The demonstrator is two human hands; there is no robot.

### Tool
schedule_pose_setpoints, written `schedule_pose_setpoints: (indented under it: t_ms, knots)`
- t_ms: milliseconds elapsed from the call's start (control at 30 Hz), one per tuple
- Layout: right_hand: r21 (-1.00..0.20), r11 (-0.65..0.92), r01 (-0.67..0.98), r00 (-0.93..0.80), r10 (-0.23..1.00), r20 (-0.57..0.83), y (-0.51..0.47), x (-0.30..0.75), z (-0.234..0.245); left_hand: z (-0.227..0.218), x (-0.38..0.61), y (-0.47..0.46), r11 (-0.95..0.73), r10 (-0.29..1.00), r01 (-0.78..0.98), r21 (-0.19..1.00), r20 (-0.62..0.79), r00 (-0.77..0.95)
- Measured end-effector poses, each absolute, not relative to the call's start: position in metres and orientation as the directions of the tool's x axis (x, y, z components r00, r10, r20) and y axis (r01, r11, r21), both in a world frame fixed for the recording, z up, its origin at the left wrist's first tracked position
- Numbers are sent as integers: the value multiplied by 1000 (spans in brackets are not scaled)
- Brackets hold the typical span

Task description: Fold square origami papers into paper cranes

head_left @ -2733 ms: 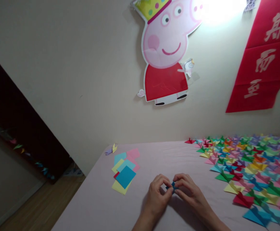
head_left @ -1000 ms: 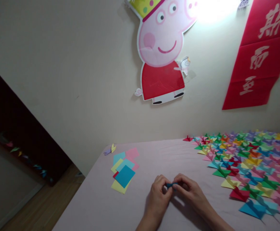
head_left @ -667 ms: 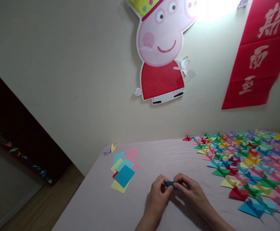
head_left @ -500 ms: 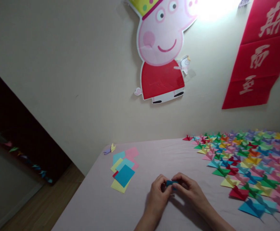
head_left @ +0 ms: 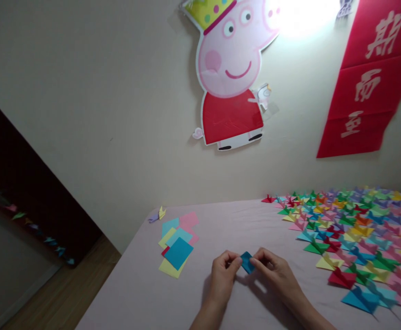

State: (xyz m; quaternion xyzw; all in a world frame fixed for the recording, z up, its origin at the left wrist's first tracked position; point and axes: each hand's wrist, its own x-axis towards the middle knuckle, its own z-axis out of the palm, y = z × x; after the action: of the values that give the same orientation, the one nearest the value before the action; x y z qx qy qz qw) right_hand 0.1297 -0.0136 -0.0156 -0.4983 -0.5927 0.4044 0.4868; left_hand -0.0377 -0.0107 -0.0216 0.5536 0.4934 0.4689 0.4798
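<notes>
A small folded piece of blue paper [head_left: 247,262] is held just above the pink table [head_left: 145,298] between my two hands. My left hand [head_left: 223,277] pinches its left corner with thumb and forefinger. My right hand [head_left: 274,272] pinches its right side the same way. The piece shows as a small flat diamond shape between the fingertips.
A loose stack of coloured paper squares [head_left: 178,245] lies left of my hands. Two small folded pieces [head_left: 159,213] sit at the table's far left corner. Rows of several folded paper cranes [head_left: 352,233] cover the right side. A cartoon pig cut-out [head_left: 233,73] and red banner [head_left: 369,78] hang on the wall.
The blue paper was bunched tight between my fingertips; now my hands have drawn slightly apart and lifted it, so it shows as a flat diamond. The camera shifted slightly.
</notes>
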Motion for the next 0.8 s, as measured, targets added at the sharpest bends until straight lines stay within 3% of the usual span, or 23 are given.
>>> schedule_pose_setpoints:
  t_ms: [233, 500, 800]
  knots:
    - [-846, 271, 458, -138, 962, 234, -20, 124, -12, -14, -43, -3, -127, 992, 197, 972, 126, 19]
    - [-606, 283, 744, -114, 947, 301, -9, 136, -22, -5, -26, 6, -251, 960, 400, 881, 173, 222]
    - [-458, 246, 854, -83, 934, 348, -20, 125, -31, -11, -37, -28, -415, 907, 604, 681, 252, 338]
